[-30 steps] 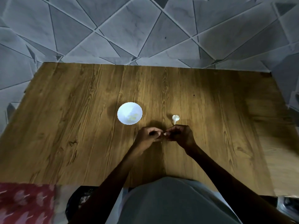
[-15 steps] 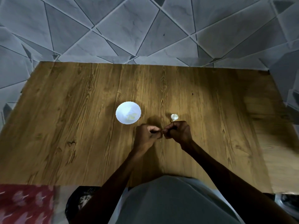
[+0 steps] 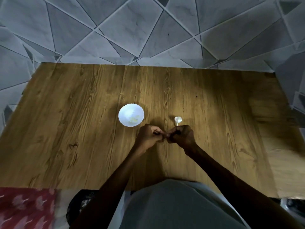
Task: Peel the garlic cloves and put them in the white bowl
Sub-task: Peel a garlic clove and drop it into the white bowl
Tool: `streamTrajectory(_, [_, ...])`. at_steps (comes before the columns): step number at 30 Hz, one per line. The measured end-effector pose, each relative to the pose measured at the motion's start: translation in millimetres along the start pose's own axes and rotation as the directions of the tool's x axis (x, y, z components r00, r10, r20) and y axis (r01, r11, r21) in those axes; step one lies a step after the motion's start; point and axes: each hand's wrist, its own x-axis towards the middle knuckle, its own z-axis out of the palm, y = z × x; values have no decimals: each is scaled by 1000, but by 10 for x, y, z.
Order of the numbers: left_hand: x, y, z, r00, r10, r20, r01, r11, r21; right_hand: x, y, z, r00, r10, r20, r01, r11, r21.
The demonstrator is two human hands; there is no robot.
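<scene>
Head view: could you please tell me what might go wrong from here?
1. The left hand and right hand meet fingertip to fingertip over the table, beside the white bowl, not above it. A slipping garlic clove, hidden in their fingers, would likely land on the wood.
2. The white garlic piece lies just beyond the right hand and could get knocked away.
</scene>
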Motion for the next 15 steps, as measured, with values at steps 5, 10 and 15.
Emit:
streamTrajectory(5, [-49,5,-30,986,-123,115,131,989,-65,-24,53,28,982,-184,47,189,971,-148])
streamTrajectory(10, [-70,17,0,930,-289,226,366,757,-540,18,75,11,971,-236,39,239,949,-206])
streamTrajectory(15, [-59,-121,-74,947,-286,148,322,847,-423,-3,135,-37,992,-124,30,126,988,-85])
